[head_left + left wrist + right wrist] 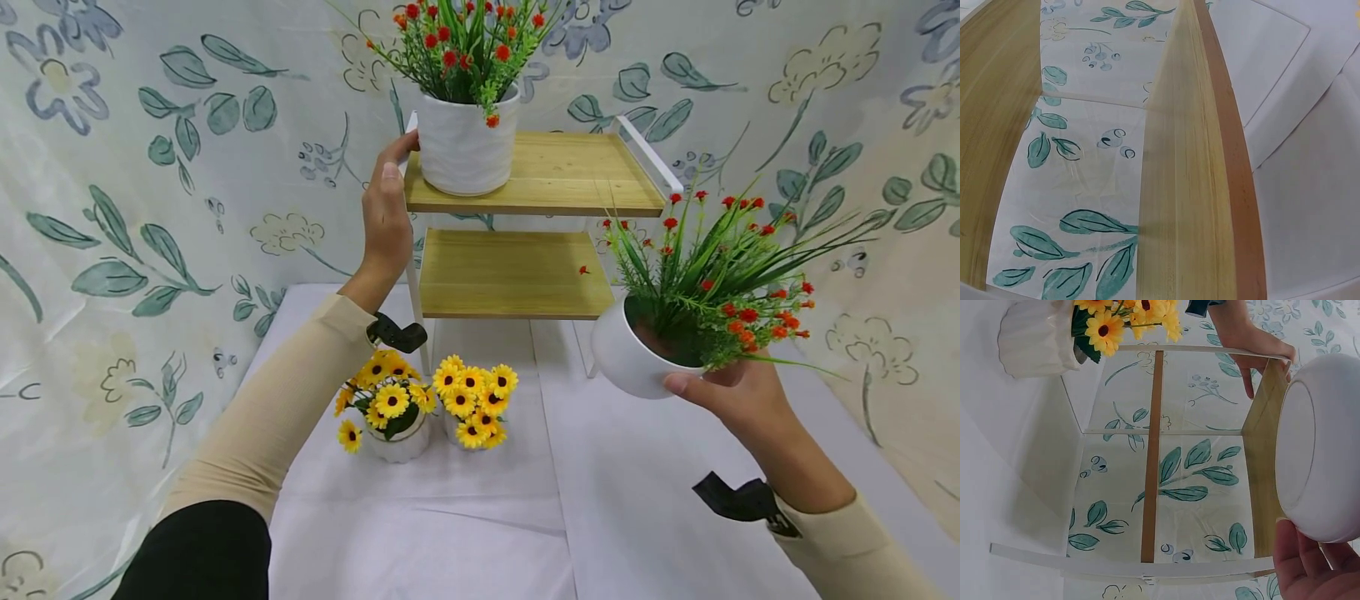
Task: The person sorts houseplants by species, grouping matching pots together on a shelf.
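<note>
In the head view my right hand [750,404] holds a round white flowerpot [637,354] of grass and small red flowers, tilted, right of a two-tier wooden shelf rack [517,275]. Thumb and fingers grip the pot near its rim. The right wrist view shows its smooth white base [1297,447] beside the upper board. My left hand [388,221] grips the rack's upper left side; in the right wrist view its fingers reach under the board. Close to its fingertips, another white pot [468,150] of red flowers stands upright on the top board's left part.
Two pots of yellow flowers, the left one [393,408] and the right one [476,400], stand on the white cloth [450,533] before the rack. A leaf-patterned curtain [135,208] hangs behind. Black straps [738,500] are on both wrists.
</note>
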`<state>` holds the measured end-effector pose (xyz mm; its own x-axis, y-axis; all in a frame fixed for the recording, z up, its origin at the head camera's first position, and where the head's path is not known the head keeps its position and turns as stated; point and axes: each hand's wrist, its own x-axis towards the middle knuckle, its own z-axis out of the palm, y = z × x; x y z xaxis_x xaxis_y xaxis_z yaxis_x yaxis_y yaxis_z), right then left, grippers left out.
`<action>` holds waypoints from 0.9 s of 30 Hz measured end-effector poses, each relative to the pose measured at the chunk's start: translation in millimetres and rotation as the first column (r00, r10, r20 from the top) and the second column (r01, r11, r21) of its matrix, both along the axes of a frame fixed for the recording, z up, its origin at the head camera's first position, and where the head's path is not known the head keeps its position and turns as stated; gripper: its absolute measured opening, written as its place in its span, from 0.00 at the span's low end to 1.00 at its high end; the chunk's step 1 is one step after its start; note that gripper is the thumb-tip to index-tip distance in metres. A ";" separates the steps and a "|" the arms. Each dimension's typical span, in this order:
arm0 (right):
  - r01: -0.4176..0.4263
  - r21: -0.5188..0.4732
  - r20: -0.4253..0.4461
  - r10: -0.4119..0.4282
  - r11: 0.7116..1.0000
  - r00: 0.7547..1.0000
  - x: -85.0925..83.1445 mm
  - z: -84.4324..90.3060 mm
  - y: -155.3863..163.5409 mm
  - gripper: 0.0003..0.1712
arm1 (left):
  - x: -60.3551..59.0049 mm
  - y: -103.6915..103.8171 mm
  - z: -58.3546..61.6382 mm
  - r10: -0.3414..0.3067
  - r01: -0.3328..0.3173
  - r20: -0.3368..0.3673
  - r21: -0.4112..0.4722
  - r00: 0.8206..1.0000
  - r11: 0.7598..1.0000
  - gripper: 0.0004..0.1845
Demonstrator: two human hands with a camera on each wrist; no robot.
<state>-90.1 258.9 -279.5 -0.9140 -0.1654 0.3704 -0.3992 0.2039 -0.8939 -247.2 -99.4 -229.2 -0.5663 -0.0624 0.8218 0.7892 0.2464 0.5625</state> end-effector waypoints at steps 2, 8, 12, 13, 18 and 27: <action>-0.039 -0.046 -0.034 0.038 0.998 0.999 -2.0 3.2 -0.3 0.47 | 0.3 -0.3 0.1 -0.002 0.002 -0.019 -0.001 1.000 1.000 0.27; -0.121 -0.187 -0.106 0.102 0.975 0.989 -8.5 13.8 -4.0 0.48 | 1.0 -1.3 -0.3 -0.005 0.005 -0.051 0.001 0.999 1.000 0.27; -0.093 -0.214 -0.099 0.073 0.972 0.992 -9.6 25.7 -7.0 0.46 | -4.6 -3.1 -3.4 -0.007 0.006 -0.080 -0.002 0.997 1.000 0.26; -0.086 -0.221 -0.098 0.065 0.971 0.993 -10.3 29.0 -7.7 0.45 | -7.9 -3.9 -5.1 -0.004 0.004 -0.085 -0.003 0.996 1.000 0.26; -0.107 -0.272 -0.131 0.073 0.956 0.989 -15.8 45.1 -11.3 0.41 | -25.4 -7.9 -13.6 0.000 0.000 -0.087 -0.001 0.996 1.000 0.27; -0.200 -0.391 -0.245 0.108 0.898 0.964 -34.0 65.5 -22.8 0.43 | -26.8 -8.7 -14.9 -0.004 0.005 -0.069 0.015 0.998 1.000 0.28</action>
<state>-124.0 236.1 -213.9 -0.7818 -0.0895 0.6171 -0.5843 -0.2406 -0.7751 -274.0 -108.1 -244.2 -0.5089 -0.0725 0.8578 0.8273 0.2344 0.5106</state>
